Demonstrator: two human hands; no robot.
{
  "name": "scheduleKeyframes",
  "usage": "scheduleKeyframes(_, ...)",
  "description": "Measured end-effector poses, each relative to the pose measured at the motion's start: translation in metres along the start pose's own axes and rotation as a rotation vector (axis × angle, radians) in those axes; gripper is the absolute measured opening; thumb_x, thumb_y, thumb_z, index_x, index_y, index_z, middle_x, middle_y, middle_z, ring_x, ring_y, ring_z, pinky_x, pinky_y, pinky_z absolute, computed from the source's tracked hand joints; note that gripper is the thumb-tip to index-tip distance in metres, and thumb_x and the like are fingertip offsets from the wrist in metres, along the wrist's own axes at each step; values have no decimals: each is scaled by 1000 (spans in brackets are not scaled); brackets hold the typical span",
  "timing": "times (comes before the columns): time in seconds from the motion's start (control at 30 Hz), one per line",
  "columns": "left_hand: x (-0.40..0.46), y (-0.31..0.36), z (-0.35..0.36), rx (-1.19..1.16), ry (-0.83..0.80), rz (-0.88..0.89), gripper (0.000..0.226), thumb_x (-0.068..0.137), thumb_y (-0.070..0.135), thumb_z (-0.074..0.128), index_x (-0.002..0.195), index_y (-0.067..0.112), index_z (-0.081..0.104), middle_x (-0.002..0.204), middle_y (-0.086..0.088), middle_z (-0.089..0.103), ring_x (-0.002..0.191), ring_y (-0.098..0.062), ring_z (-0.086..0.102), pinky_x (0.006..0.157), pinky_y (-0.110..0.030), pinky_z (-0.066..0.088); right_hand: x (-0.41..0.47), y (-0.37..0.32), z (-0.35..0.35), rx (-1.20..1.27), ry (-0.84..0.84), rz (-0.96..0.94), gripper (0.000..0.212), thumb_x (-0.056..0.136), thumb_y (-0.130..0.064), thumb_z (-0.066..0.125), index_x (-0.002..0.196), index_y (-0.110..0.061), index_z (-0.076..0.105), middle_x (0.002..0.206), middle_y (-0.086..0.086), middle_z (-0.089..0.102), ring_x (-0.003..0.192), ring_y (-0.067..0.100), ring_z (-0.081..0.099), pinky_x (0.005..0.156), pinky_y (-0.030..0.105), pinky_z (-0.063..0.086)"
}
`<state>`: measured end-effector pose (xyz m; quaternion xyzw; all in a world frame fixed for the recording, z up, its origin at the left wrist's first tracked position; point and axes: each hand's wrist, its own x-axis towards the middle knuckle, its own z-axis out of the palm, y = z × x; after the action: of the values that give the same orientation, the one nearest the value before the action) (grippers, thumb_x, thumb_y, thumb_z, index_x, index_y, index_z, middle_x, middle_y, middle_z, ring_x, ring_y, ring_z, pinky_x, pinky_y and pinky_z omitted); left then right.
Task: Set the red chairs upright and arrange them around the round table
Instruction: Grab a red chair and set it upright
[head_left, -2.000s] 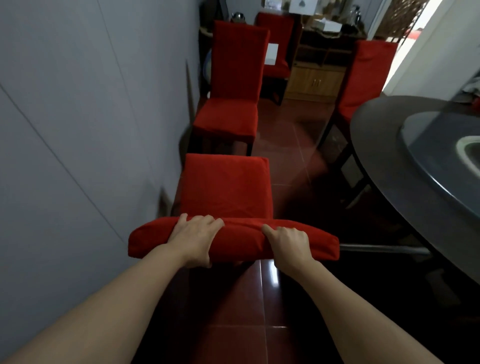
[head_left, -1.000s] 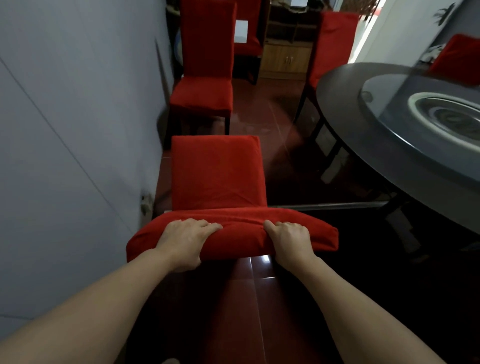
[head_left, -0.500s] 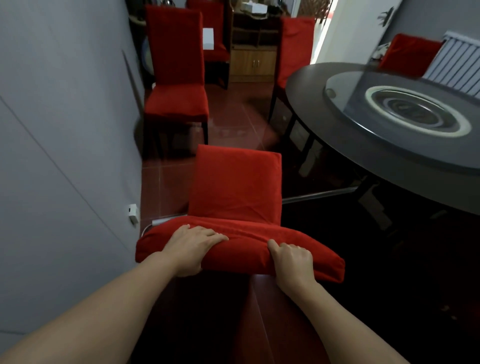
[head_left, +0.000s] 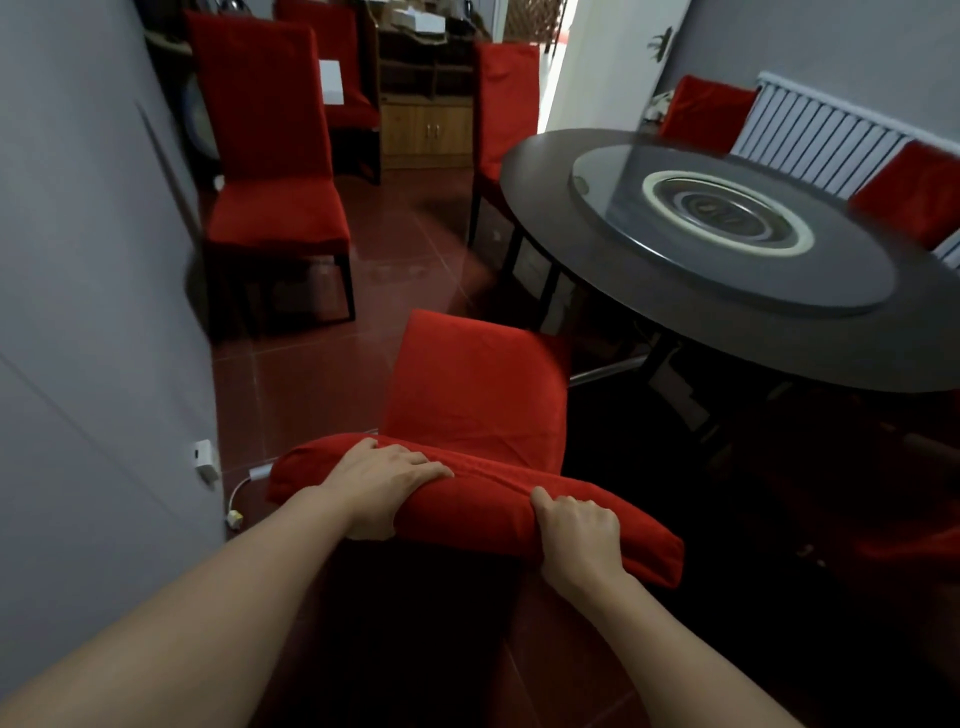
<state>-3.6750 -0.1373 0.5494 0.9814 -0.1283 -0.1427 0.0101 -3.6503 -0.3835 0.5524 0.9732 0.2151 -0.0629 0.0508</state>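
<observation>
Head view, the only view. Both hands grip the top edge of the backrest of the held chair (head_left: 478, 405): the left hand (head_left: 382, 480) lies over the padded rim with its fingers curled across the top, and the right hand (head_left: 576, 530) clamps the same rim further to the right. The chair stands upright at 6 o'clock, seat pointing away from the person toward 12 o'clock. Compared with the frames of the preceding two seconds, its seat has swung from alongside the grey wall (head_left: 78, 312) toward the round desk (head_left: 675, 291) at 2 o'clock and now sits near the rim. This suggests the chair is being steered into a place at the desk, though it is not yet tucked in. Other red chairs stand upright: one (head_left: 270, 156) at 11 o'clock, another (head_left: 506, 104) at 12 o'clock against the desk edge. Chair covers are soft, matte, slightly wrinkled red fabric; the desk is dark and glossy with a circular glass turntable (head_left: 727, 218); the floor (head_left: 322, 374) is polished dark-red tile.
</observation>
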Motion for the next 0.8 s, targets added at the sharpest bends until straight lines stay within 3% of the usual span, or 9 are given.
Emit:
scheduleKeyframes(0.2,9,-7,-4,51,38,-48,90,75,28,71,144,47,16,146,15,35,135,-14,31,106,-45,25,10,-5,-6,-6,-2,31,41,82,-5,57,118,-20,46,96,-4,63,88,19,63,62,29,35)
scheduleKeyframes(0.4,29,-4,-15,43,200,-181,79,80,23,65,143,40,22,140,9,40,132,-18,34,109,-53,24,41,6,-21,38,57,46,41,77,-7,59,112,-23,45,96,-4,60,88,19,61,66,29,36)
scheduleKeyframes(0.5,42,-9,-23,40,223,-183,78,78,28,68,141,40,24,138,8,42,130,-20,37,107,-54,26,51,26,-20,89,98,-44,46,75,-12,63,115,-27,45,105,-5,57,98,18,56,80,28,41)
scheduleKeyframes(0.57,54,-14,-28,33,229,-185,79,76,32,70,140,40,24,137,9,43,129,-19,38,107,-53,27,60,38,-22,74,76,-87,60,74,-22,70,126,-29,41,116,-6,55,108,17,53,98,30,37)
scheduleKeyframes(0.63,67,-20,-35,33,223,-191,82,74,37,73,140,41,25,136,10,43,128,-18,39,107,-52,26,74,44,-28,61,46,-71,75,69,-36,77,132,-31,37,123,-5,53,115,19,51,105,35,32)
scheduleKeyframes(0.7,84,-25,-44,33,215,-214,82,72,41,74,138,41,26,134,10,45,127,-18,40,107,-52,26,94,48,-33,53,61,-45,79,66,-44,80,132,-32,37,120,-3,56,111,19,54,98,35,37)
scheduleKeyframes(0.8,102,-30,-58,29,202,-254,78,70,44,75,134,41,31,127,9,49,121,-19,45,105,-52,27,117,52,-40,22,142,-20,59,76,-33,72,127,-32,41,106,-3,58,98,19,58,81,32,42)
